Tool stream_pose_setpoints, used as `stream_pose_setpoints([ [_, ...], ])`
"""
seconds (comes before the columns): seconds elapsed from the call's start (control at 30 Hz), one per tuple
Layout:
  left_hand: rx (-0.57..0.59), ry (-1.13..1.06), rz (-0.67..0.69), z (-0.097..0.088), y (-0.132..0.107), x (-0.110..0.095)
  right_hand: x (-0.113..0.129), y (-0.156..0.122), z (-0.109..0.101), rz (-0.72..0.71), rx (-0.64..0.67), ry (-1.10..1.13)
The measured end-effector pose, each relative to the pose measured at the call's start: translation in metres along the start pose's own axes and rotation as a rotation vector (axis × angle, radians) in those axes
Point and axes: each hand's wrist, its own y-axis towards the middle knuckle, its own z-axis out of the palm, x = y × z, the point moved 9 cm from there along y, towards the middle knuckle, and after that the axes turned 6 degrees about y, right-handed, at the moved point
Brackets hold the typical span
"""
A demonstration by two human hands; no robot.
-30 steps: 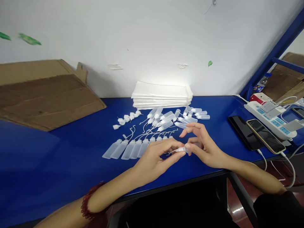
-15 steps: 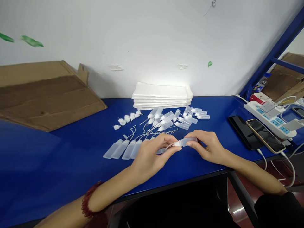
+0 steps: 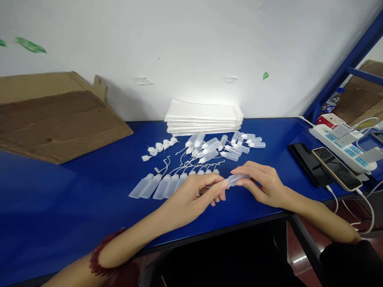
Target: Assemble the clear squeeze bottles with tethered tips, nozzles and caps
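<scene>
My right hand pinches the body of a small translucent squeeze bottle between thumb and fingers. At the bottle's neck end, my left hand is closed with thumb and fingers, which hide the cap there. Behind my left hand lies a row of larger squeeze bottles with white caps and thin bent spouts, partly covered by the hand. Farther back is a loose pile of smaller bottles. Several white caps lie to the left of that pile.
A stack of white padded sleeves stands against the wall. At the left is a cardboard box. Two phones with cables and a white power strip are on the right of the blue table.
My left thumb and fingers have closed over the white cap and neck, which showed before. My right hand keeps hold of the bottle. The view has shifted slightly.
</scene>
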Motion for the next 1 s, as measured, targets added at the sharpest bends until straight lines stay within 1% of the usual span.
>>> stream_pose_setpoints([
  [0.03,-0.014,0.043,0.016,0.0,0.0,0.0,-0.001,0.0,0.001,0.012,0.006,-0.006],
  [0.07,-0.054,0.111,0.056,-0.001,-0.001,-0.001,-0.003,0.001,0.001,0.041,0.014,-0.001],
  [0.1,-0.121,0.203,0.126,-0.004,-0.002,-0.005,-0.006,0.001,0.002,0.088,0.023,0.017],
  [0.17,-0.288,0.418,0.331,-0.008,-0.01,-0.02,-0.015,0.002,0.003,0.213,0.042,0.087],
  [0.2,-0.358,0.522,0.442,-0.006,-0.015,-0.027,-0.019,0.001,0.004,0.28,0.052,0.125],
  [0.27,-0.446,0.684,0.603,0.0,-0.024,-0.036,-0.027,0.0,0.006,0.402,0.074,0.18],
  [0.3,-0.468,0.734,0.643,0.003,-0.026,-0.037,-0.03,-0.001,0.007,0.446,0.084,0.194],
  [0.33,-0.484,0.756,0.658,0.004,-0.027,-0.037,-0.032,-0.002,0.008,0.483,0.093,0.202],
  [0.4,-0.482,0.703,0.61,0.0,-0.024,-0.034,-0.034,-0.003,0.009,0.511,0.093,0.222],
  [0.43,-0.448,0.635,0.553,-0.002,-0.021,-0.031,-0.033,-0.002,0.009,0.497,0.087,0.235],
  [0.47,-0.39,0.551,0.484,-0.004,-0.016,-0.026,-0.031,-0.001,0.008,0.468,0.078,0.246],
  [0.53,-0.248,0.386,0.346,-0.003,-0.009,-0.017,-0.024,0.002,0.006,0.383,0.065,0.249],
  [0.57,-0.19,0.323,0.299,-0.001,-0.007,-0.014,-0.02,0.003,0.005,0.342,0.064,0.239],
  [0.63,-0.128,0.252,0.265,0.001,-0.006,-0.014,-0.016,0.004,0.004,0.294,0.071,0.213],
  [0.7,-0.112,0.245,0.285,0.003,-0.007,-0.016,-0.016,0.003,0.005,0.303,0.084,0.203],
  [0.77,-0.134,0.304,0.348,0.004,-0.009,-0.02,-0.02,0.002,0.007,0.348,0.093,0.211],
  [0.83,-0.205,0.433,0.445,0.005,-0.014,-0.025,-0.024,0.0,0.009,0.413,0.093,0.23],
  [0.9,-0.294,0.609,0.546,0.006,-0.02,-0.031,-0.03,-0.003,0.012,0.49,0.086,0.26],
  [1.0,-0.405,0.861,0.656,0.011,-0.027,-0.038,-0.038,-0.009,0.017,0.604,0.086,0.311],
])
